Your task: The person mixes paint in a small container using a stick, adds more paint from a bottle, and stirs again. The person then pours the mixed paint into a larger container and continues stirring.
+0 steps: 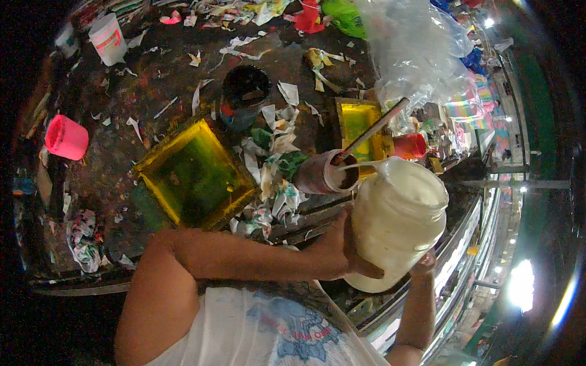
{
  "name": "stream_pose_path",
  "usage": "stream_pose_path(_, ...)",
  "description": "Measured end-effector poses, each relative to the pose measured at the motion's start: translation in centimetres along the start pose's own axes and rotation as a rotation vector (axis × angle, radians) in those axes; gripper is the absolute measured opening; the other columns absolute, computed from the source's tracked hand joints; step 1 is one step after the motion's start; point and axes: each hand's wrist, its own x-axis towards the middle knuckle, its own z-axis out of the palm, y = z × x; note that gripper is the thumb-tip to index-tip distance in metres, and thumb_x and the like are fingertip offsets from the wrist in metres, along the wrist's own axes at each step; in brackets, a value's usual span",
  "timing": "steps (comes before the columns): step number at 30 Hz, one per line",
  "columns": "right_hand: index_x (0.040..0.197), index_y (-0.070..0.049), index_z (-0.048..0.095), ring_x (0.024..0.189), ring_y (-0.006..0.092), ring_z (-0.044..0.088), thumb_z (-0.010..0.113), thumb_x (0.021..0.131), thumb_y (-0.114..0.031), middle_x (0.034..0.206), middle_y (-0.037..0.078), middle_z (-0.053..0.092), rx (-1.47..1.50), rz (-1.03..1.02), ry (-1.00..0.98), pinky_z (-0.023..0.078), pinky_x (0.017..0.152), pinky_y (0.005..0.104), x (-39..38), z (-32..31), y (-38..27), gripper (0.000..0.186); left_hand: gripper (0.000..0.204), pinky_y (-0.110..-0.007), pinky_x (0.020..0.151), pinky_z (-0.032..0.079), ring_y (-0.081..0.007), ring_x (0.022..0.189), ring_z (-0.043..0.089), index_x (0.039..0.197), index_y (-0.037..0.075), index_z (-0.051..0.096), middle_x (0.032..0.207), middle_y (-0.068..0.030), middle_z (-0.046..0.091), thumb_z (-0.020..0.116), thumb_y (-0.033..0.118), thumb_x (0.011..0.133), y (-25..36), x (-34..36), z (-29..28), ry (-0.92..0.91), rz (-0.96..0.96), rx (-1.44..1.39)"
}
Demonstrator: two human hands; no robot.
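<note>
A large jar (400, 222) of cream-coloured liquid is tipped to the left between my two hands. My left hand (354, 247) wraps the near left side of it, with the thumb along its lower part. On the far right side my right hand (425, 262) is curled against the jar, mostly hidden behind it. From the jar's lip a thin cream stream (364, 164) runs into a stained pinkish cup (314, 174). A long stick (377, 127) leans in that cup, sticking out to the upper right.
Two yellow-edged printing screens, a larger one (163, 151) and a smaller one (343, 119), lie on the dark table. Around them are a dark bucket (235, 116), a pink cup (67, 138), a white tub (108, 40), a red cup (408, 147), paper scraps and clear plastic bags (421, 52).
</note>
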Motion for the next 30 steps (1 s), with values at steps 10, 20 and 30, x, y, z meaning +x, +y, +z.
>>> stream_pose_path(10, 0.175, -0.007, 0.027, 0.156, 0.0303, 0.047, 0.100, 0.072, -0.035, 0.170, 0.014, 0.046, 0.206, -0.223, -0.169, 0.042, 0.128, 0.0492, 5.0, 7.5, 6.3, 0.129, 0.132, -0.052, 0.128, 0.039, -0.0443, 0.146, 0.052, 0.166, 0.005, 0.036, 0.155, -0.0199, 0.055, 0.109, 0.025, 0.058, 4.7, -3.3, 0.1, 0.266, 0.120, 0.719)
stream_pose_path(20, 0.177, -0.009, 0.023, 0.160, 0.0292, 0.042, 0.102, 0.071, -0.025, 0.174, 0.013, 0.041, 0.244, -0.262, -0.470, 0.039, 0.130, 0.0489, 8.2, 17.6, 6.6, 0.132, 0.129, -0.049, 0.127, 0.042, -0.0423, 0.148, 0.053, 0.164, 0.002, 0.042, 0.158, -0.0217, 0.055, 0.108, 0.037, 0.059, 12.8, -14.5, -1.7, 0.384, 0.294, 0.964)
stream_pose_path(30, 0.178, -0.011, 0.019, 0.163, 0.0281, 0.037, 0.104, 0.071, -0.016, 0.178, 0.012, 0.036, 0.215, -0.329, -0.907, 0.036, 0.132, 0.0486, 14.6, 39.1, 3.7, 0.137, 0.131, -0.043, 0.128, 0.042, -0.0228, 0.149, 0.055, 0.168, 0.000, 0.038, 0.163, -0.0135, 0.057, 0.112, 0.024, 0.063, 21.7, -33.4, -2.5, 0.822, 0.197, 0.716)
